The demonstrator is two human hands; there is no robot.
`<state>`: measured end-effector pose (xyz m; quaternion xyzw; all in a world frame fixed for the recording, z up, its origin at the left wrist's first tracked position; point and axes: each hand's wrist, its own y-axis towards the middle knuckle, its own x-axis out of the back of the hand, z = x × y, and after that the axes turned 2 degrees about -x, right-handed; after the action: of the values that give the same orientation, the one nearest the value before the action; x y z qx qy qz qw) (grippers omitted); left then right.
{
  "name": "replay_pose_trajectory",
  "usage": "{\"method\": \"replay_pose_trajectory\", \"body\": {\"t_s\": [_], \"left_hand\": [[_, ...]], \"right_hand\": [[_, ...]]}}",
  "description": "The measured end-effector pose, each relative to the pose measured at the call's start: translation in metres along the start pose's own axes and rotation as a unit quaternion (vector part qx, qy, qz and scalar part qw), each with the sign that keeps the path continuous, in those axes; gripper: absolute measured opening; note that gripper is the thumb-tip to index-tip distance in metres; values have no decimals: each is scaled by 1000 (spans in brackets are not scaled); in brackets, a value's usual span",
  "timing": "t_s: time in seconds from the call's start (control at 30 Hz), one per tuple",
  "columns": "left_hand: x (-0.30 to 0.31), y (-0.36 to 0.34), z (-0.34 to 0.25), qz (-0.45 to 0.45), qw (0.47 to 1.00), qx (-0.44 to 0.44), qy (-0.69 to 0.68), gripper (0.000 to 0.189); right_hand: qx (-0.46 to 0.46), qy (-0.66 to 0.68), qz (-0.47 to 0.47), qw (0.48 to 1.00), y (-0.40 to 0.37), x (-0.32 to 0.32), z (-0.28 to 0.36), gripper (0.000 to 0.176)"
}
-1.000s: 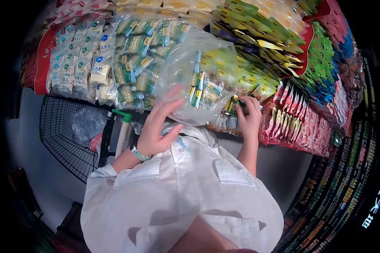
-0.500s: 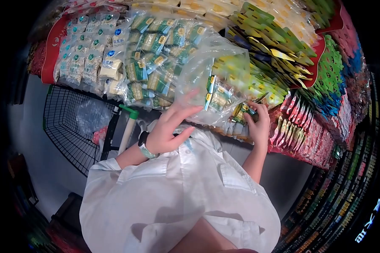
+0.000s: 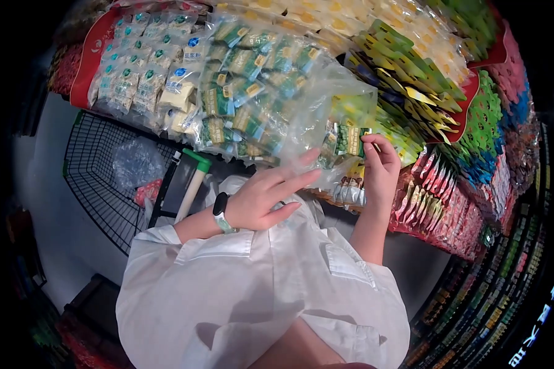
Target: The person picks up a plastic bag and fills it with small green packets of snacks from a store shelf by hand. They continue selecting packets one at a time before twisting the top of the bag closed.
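Note:
A large clear plastic bag (image 3: 301,117) lies spread over the display in front of me, its mouth facing my body. My left hand (image 3: 264,194) is at the near edge of the bag, fingers stretched out and thumb apart; one fingertip looks to be behind the plastic. My right hand (image 3: 380,169) pinches the right end of a small green snack packet (image 3: 351,140) between thumb and fingers, at the bag's opening. Many green-and-blue packets (image 3: 247,92) lie under clear plastic on the left.
White pouches (image 3: 148,83) fill the display's left end, and green-yellow packs (image 3: 406,74) stand on the right. Red-and-white sachets (image 3: 434,190) hang low at right. A black wire shopping cart (image 3: 98,166) with a green handle end (image 3: 197,160) stands to my left, a clear bag (image 3: 136,163) inside.
My right hand has lifted the green packet up to the bag's opening, turning its front into view. My left hand has shifted slightly right and down. The view has swung a little.

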<state>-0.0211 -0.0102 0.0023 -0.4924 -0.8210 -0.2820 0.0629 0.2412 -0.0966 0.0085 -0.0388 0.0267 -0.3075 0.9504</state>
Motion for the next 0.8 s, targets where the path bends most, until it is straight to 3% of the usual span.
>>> {"method": "replay_pose_trajectory", "body": {"t_s": [0.1,0.23,0.37,0.47,0.57,0.67,0.8], "left_hand": [[2,2,-1,-12,999,-37,6,69],[2,0,-4,-3,1000,-23,12,68],[3,0,-5,-11,999,-37,24,66],[2,-2,-4,-17,999,-38,11,66],[3,-1,-6,-16,999,-29,7,65],[3,-2,-7,-21,1000,-6,-4,65],[2,-3,-4,-47,999,-7,0,66]], "right_hand": [[46,5,67,997,15,-46,6,15],[113,-6,134,984,33,-77,-3,19],[51,-25,169,984,38,-99,4,21],[69,-45,182,980,44,-108,-2,22],[47,-57,192,979,46,-109,-5,19],[132,-104,125,978,39,-94,-13,16],[121,-90,94,984,15,-52,0,13]]}}
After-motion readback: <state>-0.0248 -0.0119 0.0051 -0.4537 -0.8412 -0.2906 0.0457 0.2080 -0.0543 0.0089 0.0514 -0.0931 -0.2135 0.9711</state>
